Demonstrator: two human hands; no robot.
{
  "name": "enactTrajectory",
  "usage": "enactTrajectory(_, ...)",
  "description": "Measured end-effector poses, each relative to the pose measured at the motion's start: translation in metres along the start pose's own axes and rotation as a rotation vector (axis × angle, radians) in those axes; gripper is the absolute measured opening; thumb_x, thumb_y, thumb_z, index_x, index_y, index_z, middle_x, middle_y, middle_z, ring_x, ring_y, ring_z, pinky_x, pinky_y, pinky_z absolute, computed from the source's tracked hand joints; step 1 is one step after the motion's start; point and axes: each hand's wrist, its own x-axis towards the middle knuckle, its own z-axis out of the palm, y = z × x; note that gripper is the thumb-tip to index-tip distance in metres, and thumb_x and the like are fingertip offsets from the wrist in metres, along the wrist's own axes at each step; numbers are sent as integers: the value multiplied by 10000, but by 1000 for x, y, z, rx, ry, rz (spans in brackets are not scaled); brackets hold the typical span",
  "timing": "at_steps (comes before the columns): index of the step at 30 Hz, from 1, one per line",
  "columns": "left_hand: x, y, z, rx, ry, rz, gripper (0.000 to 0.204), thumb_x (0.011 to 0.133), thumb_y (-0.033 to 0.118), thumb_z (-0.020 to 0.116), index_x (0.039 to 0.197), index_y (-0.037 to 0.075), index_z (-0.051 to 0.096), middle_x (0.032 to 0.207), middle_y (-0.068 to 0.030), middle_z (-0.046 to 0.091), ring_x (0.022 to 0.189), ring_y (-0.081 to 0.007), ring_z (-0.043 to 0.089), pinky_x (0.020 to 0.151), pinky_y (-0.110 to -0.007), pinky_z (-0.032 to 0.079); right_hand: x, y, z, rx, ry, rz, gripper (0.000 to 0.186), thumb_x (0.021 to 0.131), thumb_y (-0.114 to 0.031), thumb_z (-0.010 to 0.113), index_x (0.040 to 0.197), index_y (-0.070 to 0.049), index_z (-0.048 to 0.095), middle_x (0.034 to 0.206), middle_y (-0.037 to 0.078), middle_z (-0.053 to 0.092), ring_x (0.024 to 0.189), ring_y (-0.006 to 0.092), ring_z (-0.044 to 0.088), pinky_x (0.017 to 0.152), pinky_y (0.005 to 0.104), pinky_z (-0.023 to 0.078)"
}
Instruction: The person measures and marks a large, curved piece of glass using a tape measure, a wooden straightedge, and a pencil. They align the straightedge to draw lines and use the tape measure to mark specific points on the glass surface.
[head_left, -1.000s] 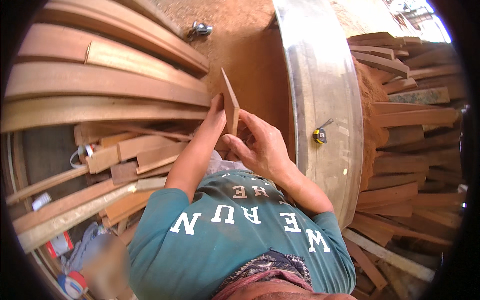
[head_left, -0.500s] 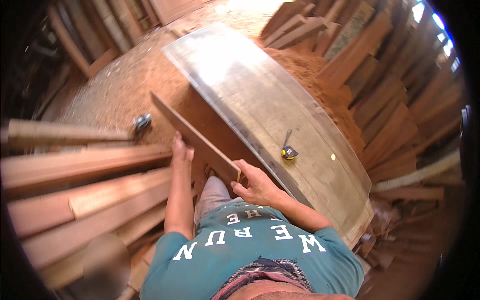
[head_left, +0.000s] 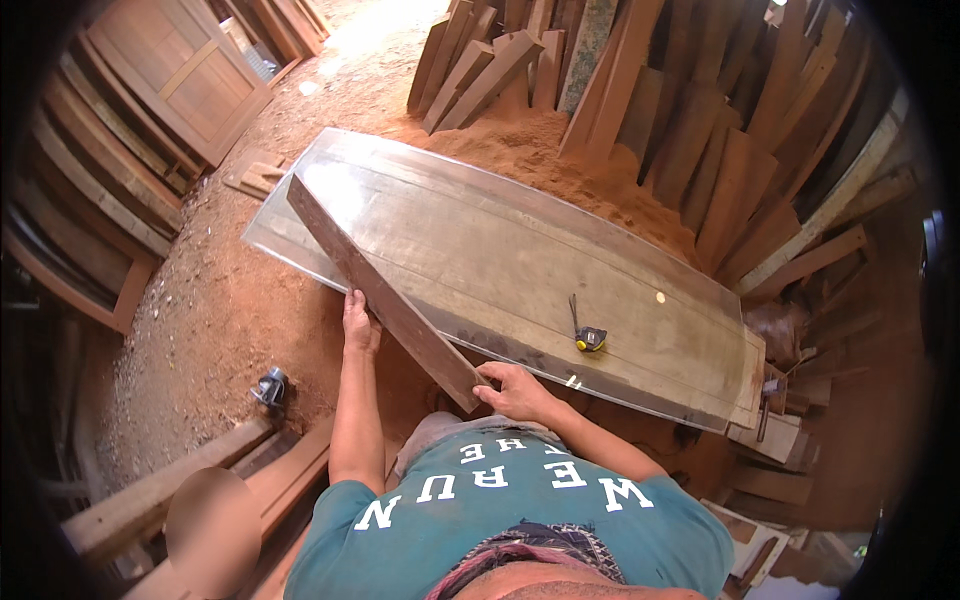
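Note:
My left hand (head_left: 357, 320) grips a long dark-brown wooden board (head_left: 388, 306) from below near its middle, and my right hand (head_left: 510, 390) is closed on its near end. The board lies slanting over the left part of a long table (head_left: 530, 260) with a pale, shiny, sheet-covered top; whether it touches the top I cannot tell. A yellow-and-black tape measure (head_left: 590, 339) rests on that table, to the right of the board.
Planks (head_left: 710, 170) lean beyond the table above a heap of reddish sawdust (head_left: 540, 150). Wooden panels and frames (head_left: 175, 70) stand at upper left. A grey metal tool (head_left: 270, 388) lies on the dirt floor; lumber (head_left: 160, 495) is stacked at lower left.
My view has turned toward the table. The board, earlier upright between my hands beside the table, now reaches diagonally over its top, still held by both hands.

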Motion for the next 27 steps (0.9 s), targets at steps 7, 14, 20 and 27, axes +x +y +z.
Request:
enactTrajectory(7,67,-20,20,-5,-141,-265,425,1113,299,398,1497,115,415,1412,-55,565,1291,-248,544,1070,-454,455,24,-19,16,-43,248,24,306,913,-174,654,1152,17,665,1104,212,672,1042,403,644,904,439,516)
enactTrajectory(14,104,-59,41,137,-147,-495,382,1121,327,357,1423,114,453,1331,-90,579,1216,-274,564,1040,-497,451,34,0,13,-82,384,110,298,891,-134,669,1155,2,679,1088,213,684,1027,411,656,875,440,532)
enactTrajectory(20,117,-74,70,255,-120,-586,448,1111,352,396,1446,57,436,1406,-128,530,1276,-294,539,1081,-477,446,44,33,21,-59,443,154,319,896,-142,673,1163,32,669,1120,230,684,1037,420,655,893,449,528)
enactTrajectory(27,146,-92,79,289,-133,-583,479,1094,385,440,1436,50,448,1409,-137,535,1250,-299,569,1047,-472,475,57,31,16,-81,443,118,326,882,-153,689,1136,51,672,1085,244,686,993,434,659,862,447,536)
